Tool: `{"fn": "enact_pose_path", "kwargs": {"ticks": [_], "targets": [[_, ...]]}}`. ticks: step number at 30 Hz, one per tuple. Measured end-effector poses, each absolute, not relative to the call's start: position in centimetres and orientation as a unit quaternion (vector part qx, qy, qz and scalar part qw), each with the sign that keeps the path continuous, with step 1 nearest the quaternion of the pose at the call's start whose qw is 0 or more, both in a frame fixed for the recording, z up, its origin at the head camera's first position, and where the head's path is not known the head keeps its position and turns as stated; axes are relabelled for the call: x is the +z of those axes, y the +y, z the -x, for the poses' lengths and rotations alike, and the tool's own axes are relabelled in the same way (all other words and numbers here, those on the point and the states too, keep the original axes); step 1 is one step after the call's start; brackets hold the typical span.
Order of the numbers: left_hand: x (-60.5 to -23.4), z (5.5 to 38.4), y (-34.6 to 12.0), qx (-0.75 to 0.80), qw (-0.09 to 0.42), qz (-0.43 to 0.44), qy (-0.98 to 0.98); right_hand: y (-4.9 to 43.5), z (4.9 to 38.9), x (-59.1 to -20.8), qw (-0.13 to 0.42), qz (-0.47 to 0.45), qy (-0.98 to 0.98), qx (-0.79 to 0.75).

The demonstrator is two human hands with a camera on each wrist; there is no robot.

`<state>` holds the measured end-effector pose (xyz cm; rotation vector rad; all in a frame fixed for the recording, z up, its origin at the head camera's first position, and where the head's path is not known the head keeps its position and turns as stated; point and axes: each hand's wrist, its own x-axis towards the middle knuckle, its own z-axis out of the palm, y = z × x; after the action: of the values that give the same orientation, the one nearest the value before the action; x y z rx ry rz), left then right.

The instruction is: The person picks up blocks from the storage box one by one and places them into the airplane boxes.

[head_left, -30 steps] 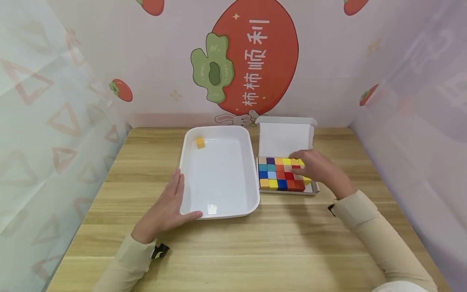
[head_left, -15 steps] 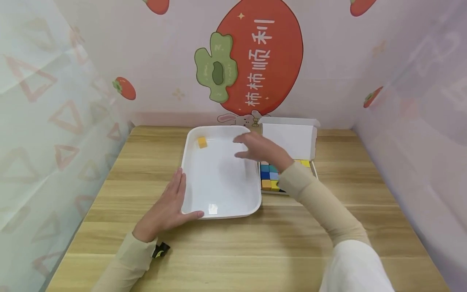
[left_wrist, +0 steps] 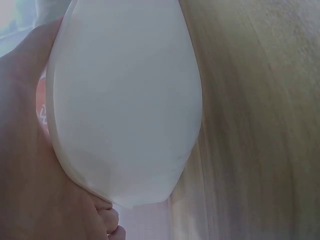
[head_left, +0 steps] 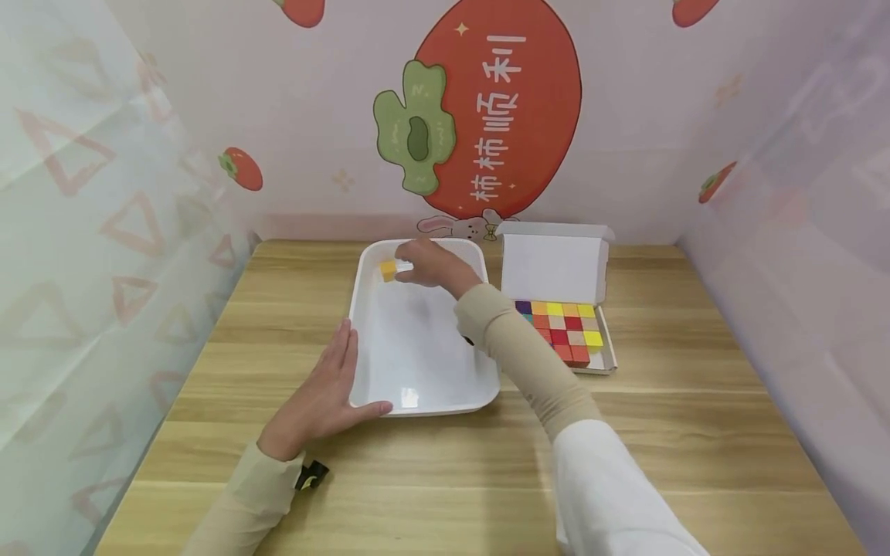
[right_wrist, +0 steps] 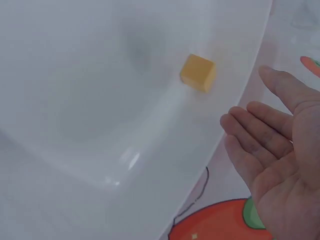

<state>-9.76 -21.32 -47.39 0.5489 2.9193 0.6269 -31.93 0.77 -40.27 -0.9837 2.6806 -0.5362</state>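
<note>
A white rectangular tray (head_left: 431,363) lies on the wooden table. In its far left corner sits one orange-yellow cube (head_left: 388,271). My left hand (head_left: 316,394) rests against the tray's left side, fingers straight along the rim and thumb at the near edge. Over the far part of the tray, my right hand (head_left: 433,264) has its fingertips close to the right of the cube. The right wrist view shows that hand (right_wrist: 280,145) with nothing between thumb and fingers, and the cube (right_wrist: 198,73) resting apart from it.
To the tray's right stands a white cardboard box (head_left: 555,266), its lid raised. Coloured cubes (head_left: 570,328) fill most of it, partly hidden by my right sleeve (head_left: 528,359). A printed wall covering (head_left: 299,116) rises behind the table.
My right hand has left the box of cubes and moved left across the tray to beside the orange-yellow cube. My left hand has stayed on the tray's edge.
</note>
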Motion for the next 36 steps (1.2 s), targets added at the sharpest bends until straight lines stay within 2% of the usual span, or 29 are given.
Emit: {"fn": "enact_pose_path", "kwargs": {"ticks": [5,10,14,18,27,36], "targets": [[-47.3,9.9,-21.3,0.212,0.047,-0.186,0.958,-1.1,33.5,-43.2,0.103,0.294,0.929,-0.200],[-47.4,9.8,-21.0,0.221,0.045,-0.193,0.955,-1.8,34.5,-45.8,0.063,0.269,0.940,-0.201],[-47.5,9.8,-21.0,0.214,0.041,-0.194,0.956,-2.1,34.7,-46.7,0.033,0.271,0.936,-0.223],[-47.5,9.7,-21.1,0.207,0.035,-0.194,0.958,-2.3,34.6,-46.8,0.034,0.281,0.927,-0.246],[-47.3,9.7,-21.0,0.207,0.047,-0.182,0.960,-1.9,34.4,-45.7,0.060,0.281,0.928,-0.239],[-47.1,9.6,-21.0,0.199,0.057,-0.175,0.963,1.4,33.6,-39.5,0.091,0.308,0.909,-0.264]]}}
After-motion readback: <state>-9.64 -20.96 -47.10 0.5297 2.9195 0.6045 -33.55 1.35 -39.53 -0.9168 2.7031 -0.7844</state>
